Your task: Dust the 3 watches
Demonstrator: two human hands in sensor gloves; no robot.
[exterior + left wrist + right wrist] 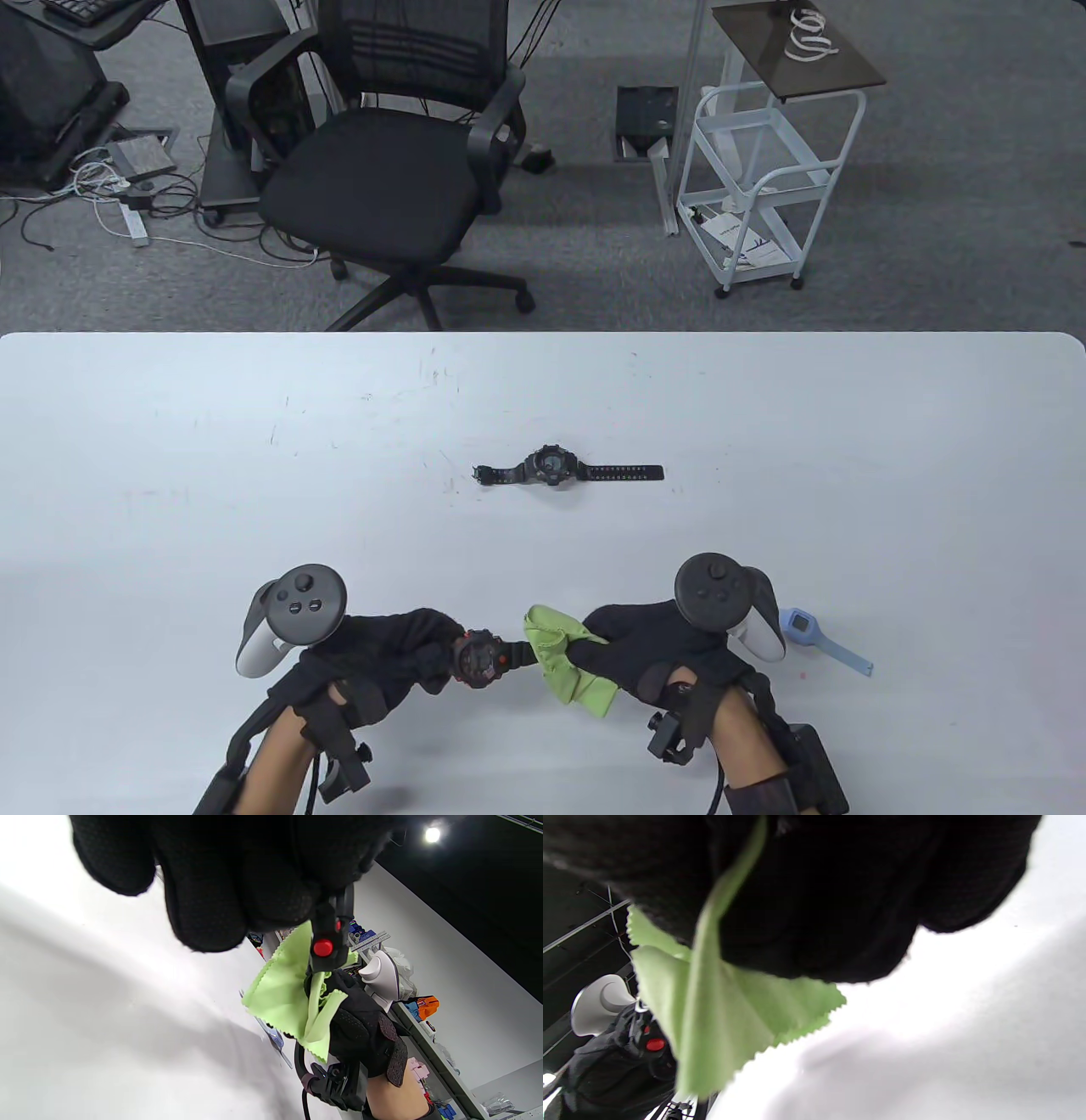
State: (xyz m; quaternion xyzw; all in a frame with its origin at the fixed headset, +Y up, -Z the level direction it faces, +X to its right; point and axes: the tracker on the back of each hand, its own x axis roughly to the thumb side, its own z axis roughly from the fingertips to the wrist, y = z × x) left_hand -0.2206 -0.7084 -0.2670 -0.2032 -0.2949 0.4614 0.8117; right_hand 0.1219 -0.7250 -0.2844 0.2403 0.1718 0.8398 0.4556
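Above the table's front edge my left hand point(407, 649) grips a black watch with red trim point(477, 658), its red button point(323, 947) showing in the left wrist view. My right hand point(632, 649) holds a green cloth point(562, 658) bunched against that watch's right strap. The cloth point(284, 993) hangs below the fingers, and the cloth point(712, 1014) fills the right wrist view's left half. A second black watch point(556, 469) lies flat mid-table with its straps spread. A light blue watch point(814, 635) lies just right of my right hand, partly hidden by the tracker.
The white table point(170, 475) spreads wide around the hands. Beyond its far edge stand a black office chair point(382, 178) and a white wire cart point(764, 187) on grey carpet.
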